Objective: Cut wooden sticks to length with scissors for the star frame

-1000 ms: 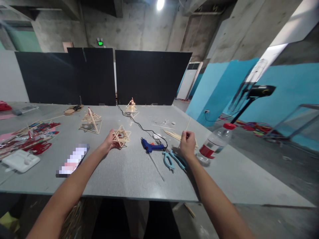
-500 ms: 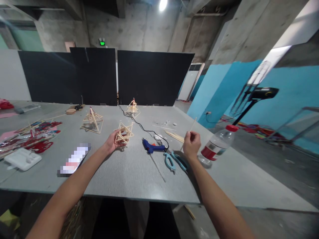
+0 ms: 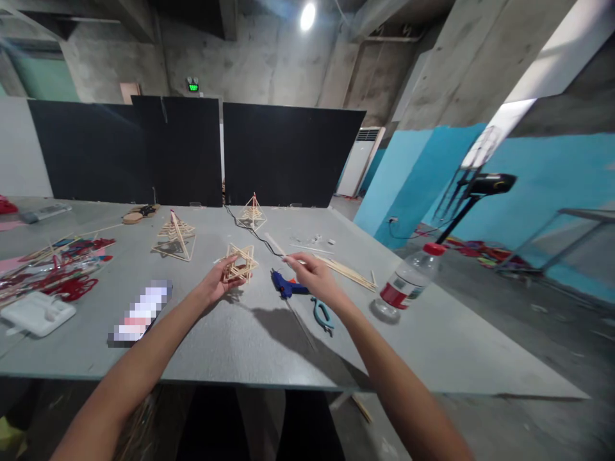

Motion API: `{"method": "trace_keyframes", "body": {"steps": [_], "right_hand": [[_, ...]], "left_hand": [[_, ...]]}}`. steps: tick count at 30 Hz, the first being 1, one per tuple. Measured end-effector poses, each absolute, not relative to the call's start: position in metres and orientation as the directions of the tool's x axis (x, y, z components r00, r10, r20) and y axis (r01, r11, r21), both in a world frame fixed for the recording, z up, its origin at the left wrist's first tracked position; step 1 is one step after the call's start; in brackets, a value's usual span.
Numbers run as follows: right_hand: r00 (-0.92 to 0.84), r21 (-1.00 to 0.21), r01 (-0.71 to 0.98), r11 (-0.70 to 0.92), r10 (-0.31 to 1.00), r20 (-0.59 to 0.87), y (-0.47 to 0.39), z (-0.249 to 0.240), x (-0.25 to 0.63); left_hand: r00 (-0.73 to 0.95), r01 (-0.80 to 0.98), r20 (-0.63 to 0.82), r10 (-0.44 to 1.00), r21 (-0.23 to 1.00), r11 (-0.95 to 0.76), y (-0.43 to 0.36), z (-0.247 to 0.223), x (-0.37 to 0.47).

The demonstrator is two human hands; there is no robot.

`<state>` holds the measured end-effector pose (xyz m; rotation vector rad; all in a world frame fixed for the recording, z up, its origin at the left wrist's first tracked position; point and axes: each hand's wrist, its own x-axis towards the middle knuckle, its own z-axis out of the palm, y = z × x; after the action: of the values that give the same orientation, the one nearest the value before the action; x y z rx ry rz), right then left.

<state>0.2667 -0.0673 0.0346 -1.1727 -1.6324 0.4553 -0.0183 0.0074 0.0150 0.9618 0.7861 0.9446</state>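
Observation:
A small frame of pale wooden sticks (image 3: pixel 241 263) rests in my left hand (image 3: pixel 217 282), whose fingers are wrapped round its left and lower sides. To the right of it, my right hand (image 3: pixel 312 276) pinches a thin pale stick (image 3: pixel 275 244) that points up and to the left. Under and beside my right hand lies a blue glue gun (image 3: pixel 287 285), partly covered by the hand. Teal-handled pliers (image 3: pixel 323 315) lie just below, partly hidden by my wrist.
Two stick pyramids (image 3: pixel 175 235) (image 3: pixel 253 214) stand farther back on the grey table (image 3: pixel 216 349). Loose sticks (image 3: pixel 350 271) and a red-capped bottle (image 3: pixel 408 282) are at right. A phone (image 3: pixel 141 312), white charger (image 3: pixel 39 314) and red craft materials (image 3: pixel 72 272) lie at left.
My right hand has moved left with the stick, from beside the bottle to above the glue gun. My left hand still holds the frame, which is turned slightly.

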Motion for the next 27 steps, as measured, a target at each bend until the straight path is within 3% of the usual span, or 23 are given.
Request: {"method": "trace_keyframes", "body": {"steps": [4,13,27], "right_hand": [[-0.120,-0.726,0.498,0.475,0.867,0.485,-0.059,0.036,0.234],[-0.101,-0.735,0.527,0.427,0.890,0.445,-0.044,-0.001,0.225],[-0.137,-0.801,0.422,0.425,0.903,0.407,-0.042,-0.022,0.226]], "left_hand": [[0.400,-0.295,-0.119,0.909,0.922,0.251,0.006,0.015,-0.018],[0.473,-0.209,-0.072,0.878,0.959,0.192,-0.006,0.011,-0.006],[0.565,-0.102,-0.014,0.825,0.991,0.087,-0.008,0.009,-0.008]]}}
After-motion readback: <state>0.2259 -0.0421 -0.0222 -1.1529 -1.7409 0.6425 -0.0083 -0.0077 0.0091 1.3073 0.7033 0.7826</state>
